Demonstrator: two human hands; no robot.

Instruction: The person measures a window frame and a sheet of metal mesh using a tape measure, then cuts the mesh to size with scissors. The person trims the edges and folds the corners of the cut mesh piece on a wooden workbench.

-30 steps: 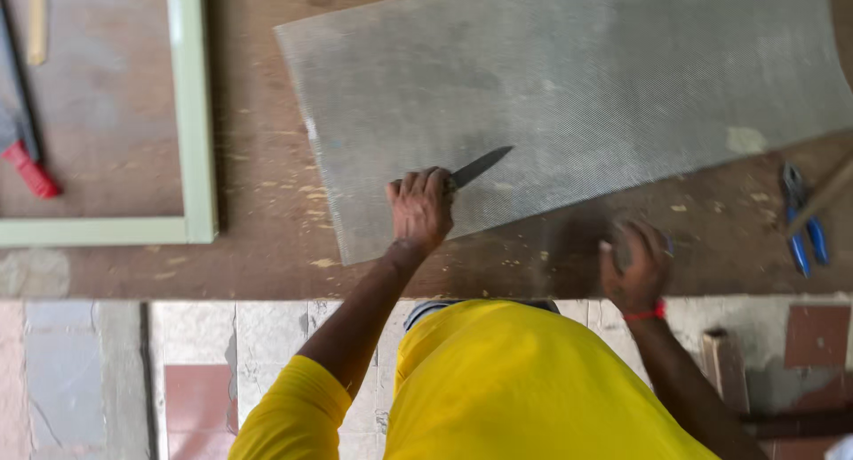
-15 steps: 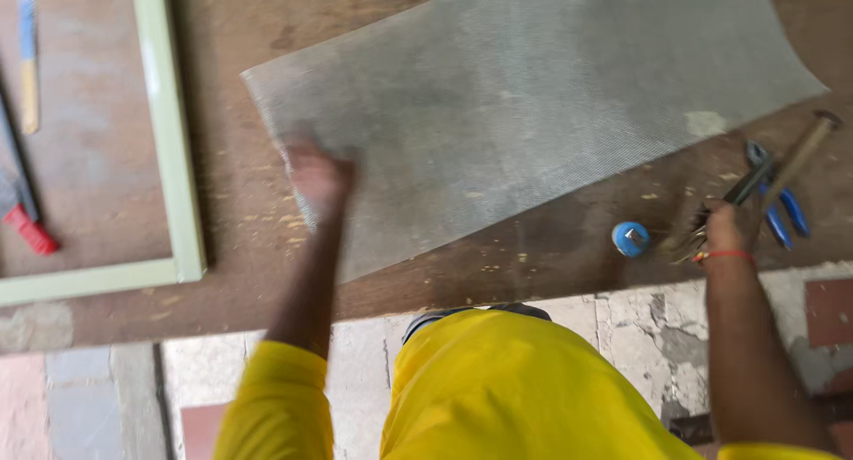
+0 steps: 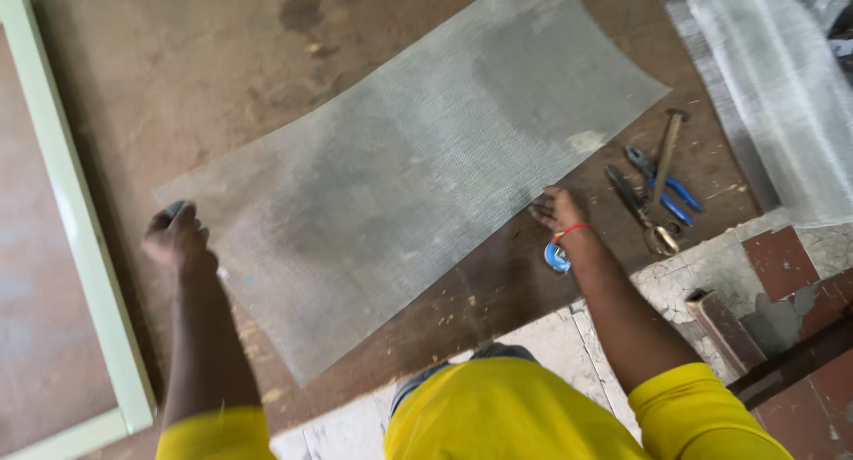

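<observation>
While my left hand (image 3: pixel 178 238) sits at the left corner of the grey mesh sheet (image 3: pixel 400 193), its fingers are curled in tight around something dark that barely pokes out above the knuckles; I cannot tell what that thing is, as it is blurred. My right hand (image 3: pixel 558 213) rests at the lower right edge of the same sheet, fingers loosely spread and tips touching the mesh border, holding nothing that I can see, with a red band around the wrist. The sheet itself lies flat and slanted across the brown wooden worktop (image 3: pixel 222 78), stretching between my two hands and on up toward the far right. Just below my right wrist lies a small blue round thing (image 3: pixel 556 259), partly covered by my arm. Near it to the right I see a pair of scissors (image 3: pixel 641 213), blue-handled pliers (image 3: pixel 662 183) and a hammer (image 3: pixel 666 153) lying close together. Farther right, a roll of pale mesh (image 3: pixel 782 96) runs off the top corner. Well apart on the left, a pale green frame (image 3: pixel 80 247) lies on the worktop.
</observation>
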